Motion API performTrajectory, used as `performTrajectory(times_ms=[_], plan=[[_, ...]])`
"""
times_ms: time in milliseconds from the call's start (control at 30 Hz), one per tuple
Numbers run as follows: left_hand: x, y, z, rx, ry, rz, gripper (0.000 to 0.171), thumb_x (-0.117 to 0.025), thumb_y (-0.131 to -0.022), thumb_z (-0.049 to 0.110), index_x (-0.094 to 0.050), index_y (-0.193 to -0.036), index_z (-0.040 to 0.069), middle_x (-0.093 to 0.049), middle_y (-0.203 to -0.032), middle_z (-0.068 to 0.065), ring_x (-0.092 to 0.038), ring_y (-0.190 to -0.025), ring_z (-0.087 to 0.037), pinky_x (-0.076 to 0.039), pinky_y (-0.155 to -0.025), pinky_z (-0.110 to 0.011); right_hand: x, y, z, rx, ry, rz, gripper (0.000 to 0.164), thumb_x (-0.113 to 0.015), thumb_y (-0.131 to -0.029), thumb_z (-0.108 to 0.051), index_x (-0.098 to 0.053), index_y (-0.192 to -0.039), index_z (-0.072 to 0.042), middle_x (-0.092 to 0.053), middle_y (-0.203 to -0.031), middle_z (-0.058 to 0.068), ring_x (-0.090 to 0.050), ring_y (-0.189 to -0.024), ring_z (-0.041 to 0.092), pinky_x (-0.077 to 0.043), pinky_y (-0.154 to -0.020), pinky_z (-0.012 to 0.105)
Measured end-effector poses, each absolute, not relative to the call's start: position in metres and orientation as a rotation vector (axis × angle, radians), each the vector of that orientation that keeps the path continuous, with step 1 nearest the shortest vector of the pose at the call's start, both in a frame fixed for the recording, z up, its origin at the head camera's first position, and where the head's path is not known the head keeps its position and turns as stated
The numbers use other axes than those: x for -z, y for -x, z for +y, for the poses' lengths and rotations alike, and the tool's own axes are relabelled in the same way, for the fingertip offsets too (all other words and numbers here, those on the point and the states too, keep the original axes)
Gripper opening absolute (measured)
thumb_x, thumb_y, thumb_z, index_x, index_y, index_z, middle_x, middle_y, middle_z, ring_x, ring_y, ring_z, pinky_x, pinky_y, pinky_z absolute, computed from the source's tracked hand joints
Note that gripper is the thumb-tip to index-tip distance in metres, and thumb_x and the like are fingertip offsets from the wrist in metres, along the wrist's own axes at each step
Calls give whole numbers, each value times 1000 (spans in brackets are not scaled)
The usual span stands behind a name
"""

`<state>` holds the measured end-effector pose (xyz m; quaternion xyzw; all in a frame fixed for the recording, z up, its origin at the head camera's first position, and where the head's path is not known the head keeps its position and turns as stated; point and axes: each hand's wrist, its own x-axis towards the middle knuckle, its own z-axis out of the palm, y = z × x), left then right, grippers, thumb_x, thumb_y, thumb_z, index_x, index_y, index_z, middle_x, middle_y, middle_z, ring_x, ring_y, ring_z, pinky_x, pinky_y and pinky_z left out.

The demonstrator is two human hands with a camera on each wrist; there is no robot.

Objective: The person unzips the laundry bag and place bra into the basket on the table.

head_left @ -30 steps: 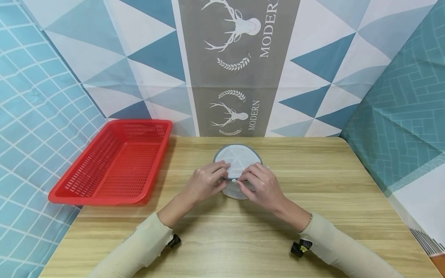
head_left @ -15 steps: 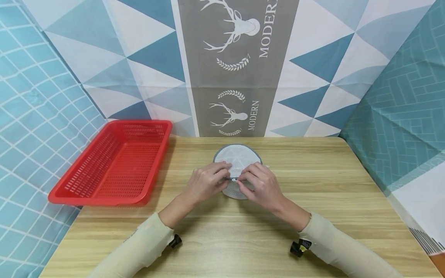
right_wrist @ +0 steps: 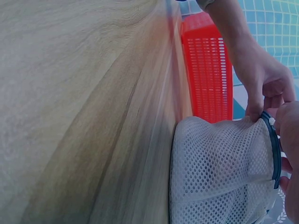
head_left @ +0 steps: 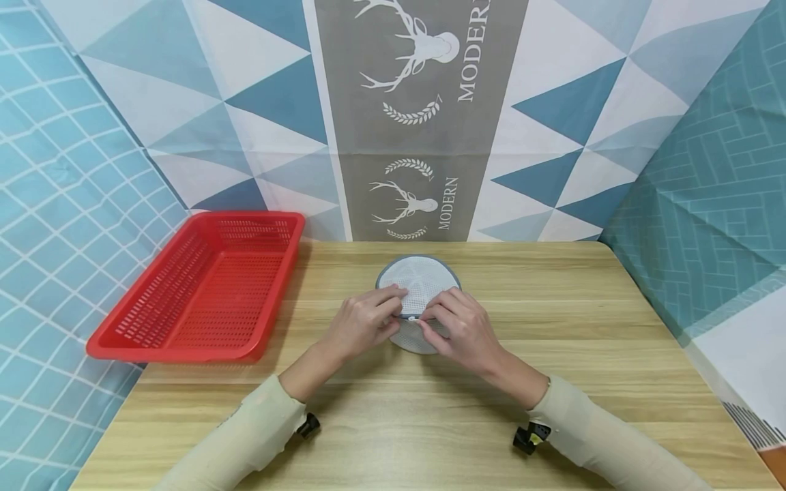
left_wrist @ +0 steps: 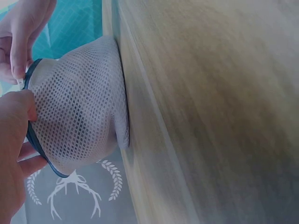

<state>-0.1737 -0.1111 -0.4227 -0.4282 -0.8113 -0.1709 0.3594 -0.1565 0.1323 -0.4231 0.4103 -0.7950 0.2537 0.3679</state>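
A white mesh laundry bag [head_left: 420,276] with dark blue-grey trim stands on the wooden table between both hands. Its zipped edge faces up, with a small white zipper pull [head_left: 413,318] near the middle. My left hand [head_left: 366,317] pinches that edge just left of the pull. Thumb and fingers of my right hand [head_left: 463,327] pinch at the zipper pull, close to the left fingertips. From the left wrist, the bag's mesh side [left_wrist: 77,107] bulges below the trim and its base touches the table. Fingers partly cover the zipper.
A red plastic basket [head_left: 227,300] with slotted walls sits at the left of the table [head_left: 393,423]. Behind the table rises a patterned wall covering [head_left: 417,150], and tiled coverings stand at both sides.
The laundry bag has shifted very slightly to the left. Both hands keep nearly the same place and grip.
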Motion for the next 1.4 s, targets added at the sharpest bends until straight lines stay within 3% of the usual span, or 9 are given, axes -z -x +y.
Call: performTrajectory(times_ms=[200, 400, 600, 1033, 1400], plan=[[423, 173, -113, 436, 1057, -2094, 29, -93, -75, 1, -68, -87, 12, -88, -119, -6, -87, -110, -26, -64, -59, -28, 423, 157, 132, -656, -1043, -2051, 12, -91, -85, -8, -81, -92, -10, -77, -92, 1, -70, -90, 20, -60, -75, 35], [424, 173, -113, 432, 1041, -2068, 30, -99, -75, 8, -74, -92, 13, -89, -118, -6, -88, -108, -25, -68, -65, -30, 422, 157, 130, -659, -1038, -2045, 13, -91, -86, -8, -80, -92, -10, -77, -92, 2, -70, -91, 20, -60, -76, 35], [424, 173, -114, 420, 1032, -2065, 30, -101, -76, 10, -77, -94, 15, -89, -118, -4, -88, -104, -22, -64, -58, -27, 420, 157, 128, -665, -1034, -2044, 12, -91, -86, -7, -81, -91, -10, -77, -92, 2, -70, -91, 21, -61, -76, 36], [424, 173, -112, 430, 1098, -2058, 33, -95, -71, 2, -65, -83, 10, -88, -118, -11, -88, -105, -28, -63, -58, -26, 425, 158, 126, -652, -1073, -1996, 13, -90, -83, -6, -80, -90, -10, -77, -92, 1, -70, -88, 19, -60, -74, 34], [425, 172, -113, 462, 1080, -2112, 35, -98, -73, 2, -68, -89, 5, -87, -122, -14, -87, -110, -31, -67, -66, -28, 422, 155, 127, -650, -1056, -2043, 12, -91, -85, -8, -80, -91, -10, -77, -92, 2, -70, -89, 20, -61, -75, 35]])
